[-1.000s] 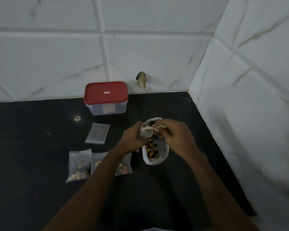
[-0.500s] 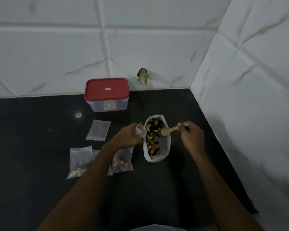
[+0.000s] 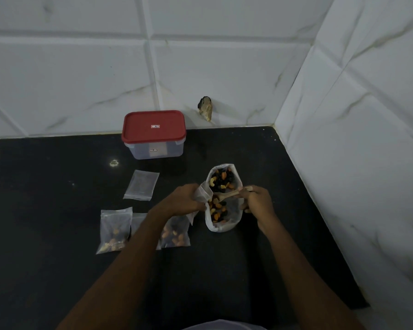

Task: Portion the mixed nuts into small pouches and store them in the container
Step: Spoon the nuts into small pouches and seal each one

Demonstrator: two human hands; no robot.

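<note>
mixed nuts (image 3: 221, 181) on black counter (image 3: 45, 210), tiled corner (image 3: 278, 110); left hand (image 3: 183, 201) pinches pouch (image 3: 203, 194), right hand (image 3: 258, 202) grips spoon (image 3: 227, 196).

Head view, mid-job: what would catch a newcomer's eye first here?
The open white bag of mixed nuts at the centre of the black counter, with the right hand holding a wooden spoon in it and the left hand holding a small pouch beside its left rim. Next, the red-lidded container, lid on, at the back of the counter, and the filled pouches lying front left.
</note>
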